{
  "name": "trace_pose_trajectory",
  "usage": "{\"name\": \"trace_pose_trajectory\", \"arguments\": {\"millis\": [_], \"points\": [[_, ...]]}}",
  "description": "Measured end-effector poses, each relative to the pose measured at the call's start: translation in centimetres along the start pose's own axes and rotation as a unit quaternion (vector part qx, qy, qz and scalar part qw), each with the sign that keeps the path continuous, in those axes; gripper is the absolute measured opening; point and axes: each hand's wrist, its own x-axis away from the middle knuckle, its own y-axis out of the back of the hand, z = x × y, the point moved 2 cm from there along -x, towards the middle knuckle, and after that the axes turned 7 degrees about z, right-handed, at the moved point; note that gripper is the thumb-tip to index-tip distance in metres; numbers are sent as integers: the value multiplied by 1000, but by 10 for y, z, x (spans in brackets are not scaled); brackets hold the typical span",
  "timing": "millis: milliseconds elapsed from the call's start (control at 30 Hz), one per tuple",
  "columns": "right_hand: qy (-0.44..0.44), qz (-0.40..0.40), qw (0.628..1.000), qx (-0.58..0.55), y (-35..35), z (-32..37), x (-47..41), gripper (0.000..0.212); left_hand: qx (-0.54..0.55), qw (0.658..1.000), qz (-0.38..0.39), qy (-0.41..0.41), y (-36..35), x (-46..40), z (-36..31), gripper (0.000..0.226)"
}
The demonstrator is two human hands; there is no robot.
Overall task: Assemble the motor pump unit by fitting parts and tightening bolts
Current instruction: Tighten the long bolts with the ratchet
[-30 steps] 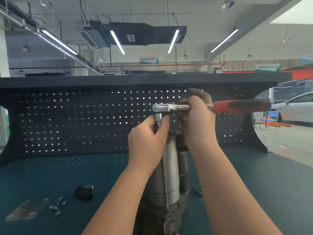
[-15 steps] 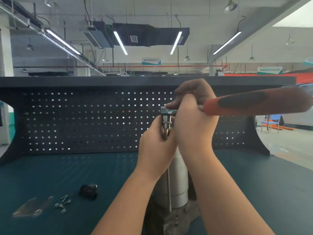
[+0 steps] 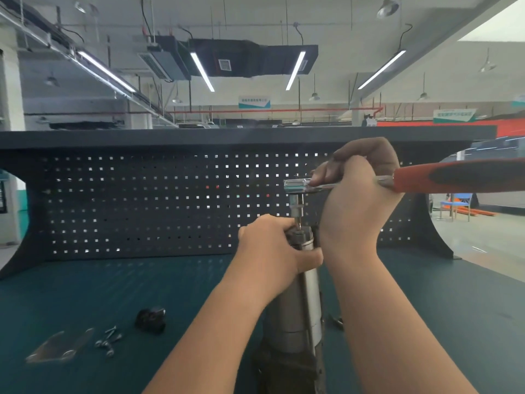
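Left hand grips the top of the upright motor pump unit on the surface, likely steadying it. Right hand curls around the ratchet wrench, bit seated on a top bolt for tightening

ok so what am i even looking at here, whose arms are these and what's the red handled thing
The camera is worn on a person's head, so the two arms are their own. There is no robot. They stand at a workbench with a dark green top and a pegboard back. The right hand holds a ratchet wrench by its metal shaft, near the red handle; its bit points down onto the top of an upright metal motor pump unit. The left hand has its grip round the top of that unit. On the bench to the left lie loose bolts, a small black part and a clear plastic bag.
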Motion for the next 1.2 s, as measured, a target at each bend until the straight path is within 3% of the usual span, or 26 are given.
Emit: {"name": "trace_pose_trajectory", "arguments": {"millis": [67, 133, 233, 300, 400, 500, 600, 667, 800, 967, 1200], "points": [[46, 5, 997, 54, -4, 2, 3, 31, -117, 992, -28, 25, -5, 2, -8, 16], [85, 18, 988, 130, -12, 3, 8, 37, -264, 961, -85, -6, -10, 9, -18, 28], [94, 75, 966, 231, -18, -1, 16, 27, -282, 948, -134, -57, -13, 13, -19, 34], [66, 84, 965, 238, -15, -2, 13, 25, -292, 952, -72, -59, -4, 8, -14, 17], [67, 63, 971, 222, -8, 1, 3, 33, -215, 974, 60, -36, 20, 0, 0, 25], [40, 43, 995, 82, 0, 2, -3, 29, -67, 988, 93, -100, 31, -7, 19, 38], [36, 43, 998, 16, 6, 0, -4, 27, -2, 986, 142, -88, 25, -13, 30, 68], [43, 37, 998, 9, 10, -1, -5, 28, -22, 987, 126, -94, 21, -15, 29, 66], [50, 21, 998, -31, 15, -2, -9, 29, -15, 985, 86, -146, 18, -11, 23, 35], [45, 28, 997, -52, 14, -3, -10, 32, 74, 990, 65, -99, 13, -13, 37, 66], [20, -17, 996, -88, 19, -8, -13, 32, 78, 991, 49, -93, 10, -11, 32, 46]]}}
